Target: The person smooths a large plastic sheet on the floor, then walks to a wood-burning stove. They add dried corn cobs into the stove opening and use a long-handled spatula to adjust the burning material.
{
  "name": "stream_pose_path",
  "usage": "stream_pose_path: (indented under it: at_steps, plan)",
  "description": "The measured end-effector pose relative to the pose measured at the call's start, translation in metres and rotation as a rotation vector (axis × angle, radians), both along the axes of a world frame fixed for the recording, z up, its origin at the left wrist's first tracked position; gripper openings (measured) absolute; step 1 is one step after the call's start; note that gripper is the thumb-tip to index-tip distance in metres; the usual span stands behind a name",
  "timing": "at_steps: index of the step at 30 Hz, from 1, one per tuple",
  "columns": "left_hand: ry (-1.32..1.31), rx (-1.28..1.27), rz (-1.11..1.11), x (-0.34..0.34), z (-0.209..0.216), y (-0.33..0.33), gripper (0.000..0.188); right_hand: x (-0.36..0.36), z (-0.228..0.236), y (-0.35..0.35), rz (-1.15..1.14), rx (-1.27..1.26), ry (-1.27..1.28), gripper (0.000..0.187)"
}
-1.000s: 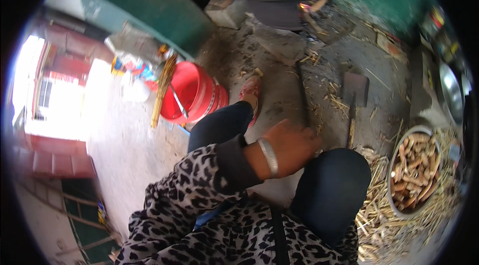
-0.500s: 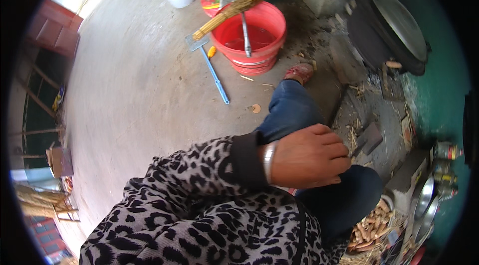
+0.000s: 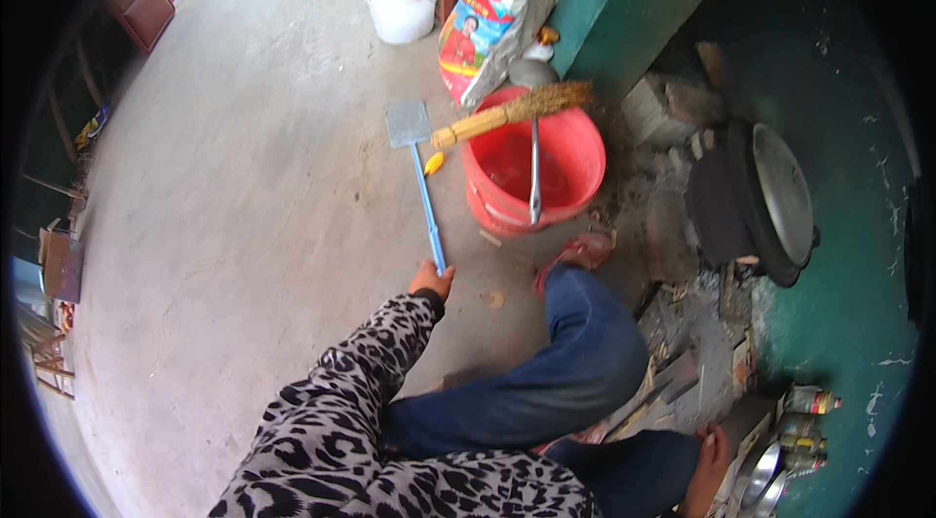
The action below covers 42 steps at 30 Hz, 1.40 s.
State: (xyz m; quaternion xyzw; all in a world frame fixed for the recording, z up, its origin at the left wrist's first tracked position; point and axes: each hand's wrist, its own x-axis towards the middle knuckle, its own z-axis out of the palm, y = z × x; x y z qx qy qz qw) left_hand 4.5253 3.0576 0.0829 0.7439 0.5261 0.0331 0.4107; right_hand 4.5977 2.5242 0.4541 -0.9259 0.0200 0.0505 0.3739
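Note:
My left hand [image 3: 430,280], at the end of a leopard-print sleeve, is closed round the handle end of a blue fly swatter [image 3: 426,198]. The swatter's flat square head points away from me over the concrete floor. A small yellow object [image 3: 434,163] lies beside its shaft. Right of it stands a red bucket [image 3: 487,201] with a straw brush [image 3: 517,114] and a metal-handled ladle [image 3: 535,167] across its rim. My right hand [image 3: 707,474] is beside my right knee at the lower right; its fingers are mostly hidden.
A white bucket [image 3: 402,9] and a printed sack [image 3: 478,40] stand at the back. On the right, a dark pot with a metal lid [image 3: 783,196] sits by the green wall. Several bottles [image 3: 804,425] and metal bowls [image 3: 759,474] are at lower right.
My left hand has moved from above my right knee, forward and left, and taken hold of the fly swatter's handle. My right hand has come into view. The view has shifted.

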Motion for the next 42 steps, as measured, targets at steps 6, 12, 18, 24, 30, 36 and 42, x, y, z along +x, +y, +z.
stream_pose_path:
  at_steps: [6, 12, 18, 24, 30, 36, 42]
  plan:
    - [0.226, -0.066, 0.066, 0.01, -0.003, 0.008, 0.079, 0.004, -0.006, -0.007, -0.038, 0.008, -0.024, 0.045]
    - [0.291, -0.099, 0.058, 0.021, -0.003, 0.016, 0.063, 0.009, -0.012, -0.007, -0.072, 0.132, -0.017, 0.043]
    - [0.27, -0.187, 0.065, 0.015, -0.037, 0.024, 0.062, 0.009, -0.017, -0.006, -0.045, 0.213, -0.06, 0.04]
    - [-0.213, -0.733, 0.091, -0.022, -0.029, 0.006, 0.023, 0.005, -0.015, -0.005, -0.05, 0.252, -0.085, 0.039]
    - [-0.586, -1.396, -0.07, -0.094, 0.083, -0.019, 0.018, 0.004, -0.017, -0.002, -0.024, 0.186, -0.163, 0.035]
    - [-0.771, -1.318, -0.032, -0.183, 0.211, -0.043, 0.021, -0.004, -0.002, 0.016, 0.015, -0.142, -0.277, 0.04]
    - [-0.773, -0.85, -0.165, -0.219, 0.299, -0.068, 0.019, -0.046, 0.04, 0.087, 0.309, -0.223, -0.457, 0.037]
